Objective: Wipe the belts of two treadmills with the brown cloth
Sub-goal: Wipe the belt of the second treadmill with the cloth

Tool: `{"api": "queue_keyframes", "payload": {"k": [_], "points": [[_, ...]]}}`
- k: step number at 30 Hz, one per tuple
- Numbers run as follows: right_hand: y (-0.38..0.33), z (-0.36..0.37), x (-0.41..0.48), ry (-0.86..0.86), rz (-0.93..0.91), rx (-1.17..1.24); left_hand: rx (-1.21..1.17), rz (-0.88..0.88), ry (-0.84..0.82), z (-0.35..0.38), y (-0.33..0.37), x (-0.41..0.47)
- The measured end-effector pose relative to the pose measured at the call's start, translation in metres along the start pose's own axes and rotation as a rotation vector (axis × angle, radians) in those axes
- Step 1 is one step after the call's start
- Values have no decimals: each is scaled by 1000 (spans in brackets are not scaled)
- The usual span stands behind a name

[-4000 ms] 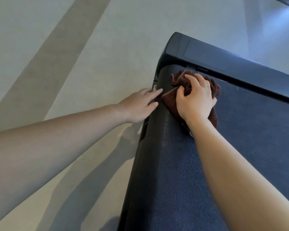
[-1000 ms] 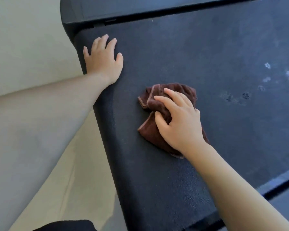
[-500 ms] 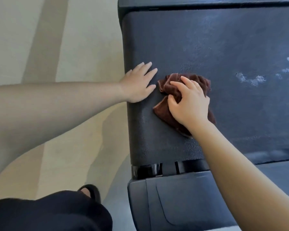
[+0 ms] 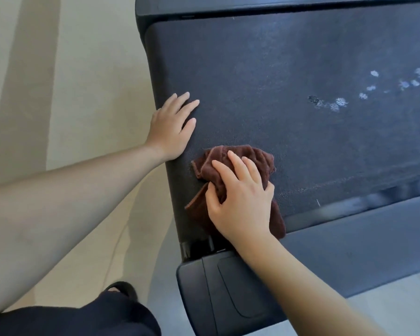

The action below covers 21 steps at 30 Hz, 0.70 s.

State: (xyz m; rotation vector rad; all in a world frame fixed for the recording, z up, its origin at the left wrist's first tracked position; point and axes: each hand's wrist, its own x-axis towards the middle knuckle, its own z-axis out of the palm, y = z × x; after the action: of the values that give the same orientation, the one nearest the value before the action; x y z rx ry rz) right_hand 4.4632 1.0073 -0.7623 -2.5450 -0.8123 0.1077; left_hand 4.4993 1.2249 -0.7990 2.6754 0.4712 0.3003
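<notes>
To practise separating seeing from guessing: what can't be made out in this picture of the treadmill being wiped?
Head view: much of the crumpled brown cloth lies hidden under the right hand.
Head view: the dark textured treadmill belt is cut off by the right edge.
Head view: the whitish spots on it are too blurred to identify.

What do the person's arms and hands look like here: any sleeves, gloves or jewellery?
The left hand and right hand are bare: no gloves, rings, watch or bracelet show. Both forearms are uncovered as far as the frame shows, no sleeve in view. Nails look short and unpainted.
</notes>
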Motion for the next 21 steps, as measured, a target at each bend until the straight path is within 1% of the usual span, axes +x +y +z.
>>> {"api": "queue_keyframes", "payload": {"k": [3,9,15,19,21], "points": [[-8,7,12,75,43,-28,-33,-6,13,1,1,-1],[-5,6,48,103,76,-25,-24,3,-64,-8,-1,1],[25,-8,30,185,82,-8,-38,-21,-59,-7,10,5],[57,-20,43,246,229,6,-71,39,-40,2,33,17],[65,-27,60,259,290,3,-61,67,-77,9,47,22]]}}
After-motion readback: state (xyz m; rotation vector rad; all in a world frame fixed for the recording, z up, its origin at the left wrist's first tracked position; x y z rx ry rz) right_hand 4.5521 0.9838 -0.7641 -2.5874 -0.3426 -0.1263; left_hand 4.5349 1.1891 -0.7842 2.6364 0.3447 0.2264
